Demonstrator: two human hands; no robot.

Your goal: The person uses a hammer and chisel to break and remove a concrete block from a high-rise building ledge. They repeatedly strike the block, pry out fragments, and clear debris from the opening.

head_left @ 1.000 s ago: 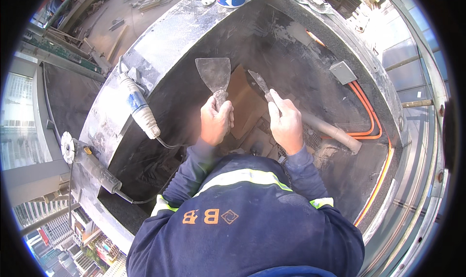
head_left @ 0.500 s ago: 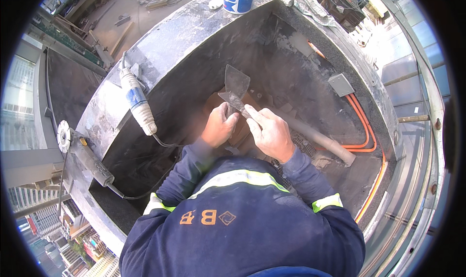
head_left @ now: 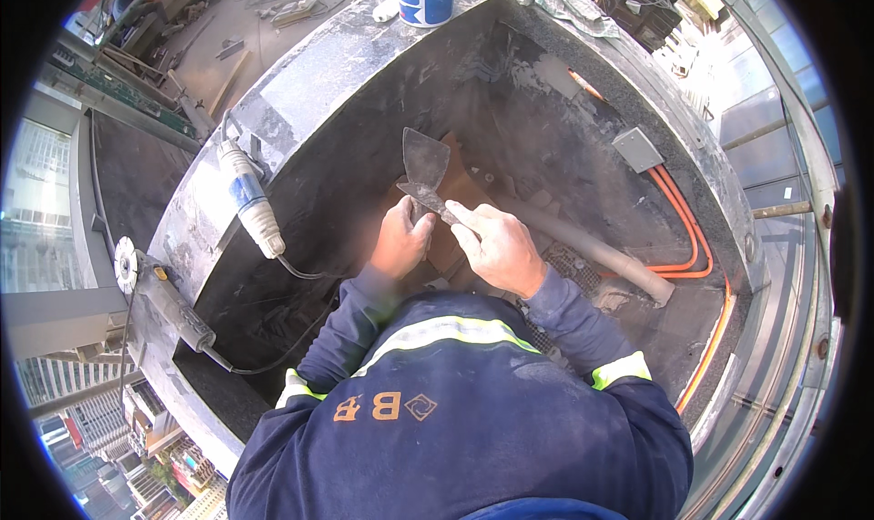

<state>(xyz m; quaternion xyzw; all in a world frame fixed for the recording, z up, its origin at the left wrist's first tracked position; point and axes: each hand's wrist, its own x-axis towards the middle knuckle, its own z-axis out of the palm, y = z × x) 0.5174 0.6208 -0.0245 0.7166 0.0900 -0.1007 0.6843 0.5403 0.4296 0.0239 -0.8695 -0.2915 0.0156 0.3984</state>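
Steel blades: wide grey putty knife point(head_left: 424, 160) crossed against narrow scraper point(head_left: 428, 198), seemingly edge-to-edge for cleaning.
Left hand point(head_left: 401, 239): closed round wide knife's handle.
Right hand point(head_left: 500, 247): pinching scraper's handle.

- The wide, flat grey metal scraper blade point(head_left: 424, 160) looks dull and smeared, with no shine.
- The small narrow metal putty knife point(head_left: 428, 201) between the hands is equally matt and crusted.
- The dark grey stone-clad curved parapet wall point(head_left: 346, 74) shows a rough, dusty, mortar-streaked face.
- The pale grey plastic pipe point(head_left: 592, 251) is smooth but dust-coated.
- The bright orange plastic conduits point(head_left: 692, 238) look smooth, slightly glossy.
- The navy cloth work jacket point(head_left: 455, 429) is matt, with shiny reflective strips.
- The white and blue plastic-bodied power tool point(head_left: 250, 201) appears smooth, dusty.
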